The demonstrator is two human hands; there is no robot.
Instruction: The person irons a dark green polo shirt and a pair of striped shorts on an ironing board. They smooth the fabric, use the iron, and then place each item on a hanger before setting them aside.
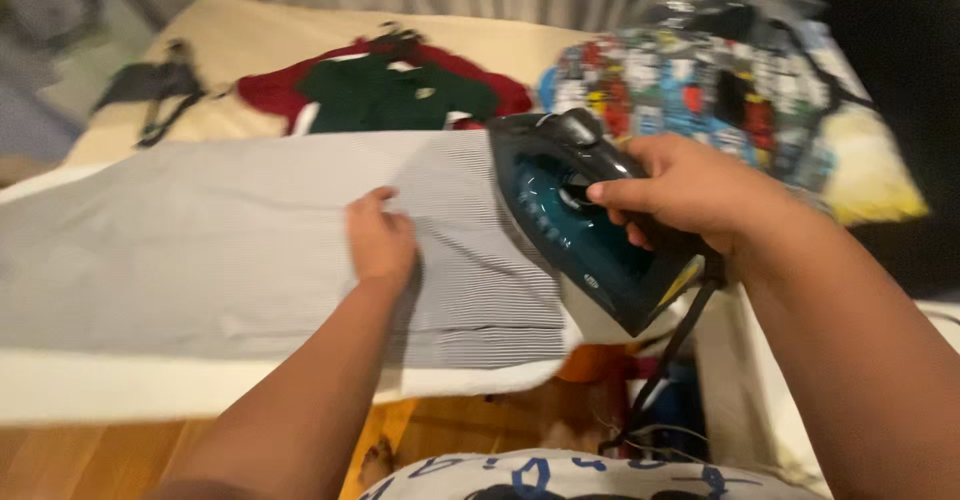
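A grey-and-white striped cloth (210,240) lies spread flat over a white ironing board (130,385). My left hand (380,238) rests palm down on the cloth near its middle, fingers together. A dark teal steam iron (575,225) is tilted up at the cloth's right end, and my right hand (690,190) grips its handle. The iron's black cord (665,365) hangs down from its rear toward the floor.
Behind the board lie a dark green shirt (390,95) on a red garment (265,90), and a dark strap (150,90) on a cream surface. A multicoloured patterned bag (700,80) sits at the back right. A wooden floor (60,460) shows below.
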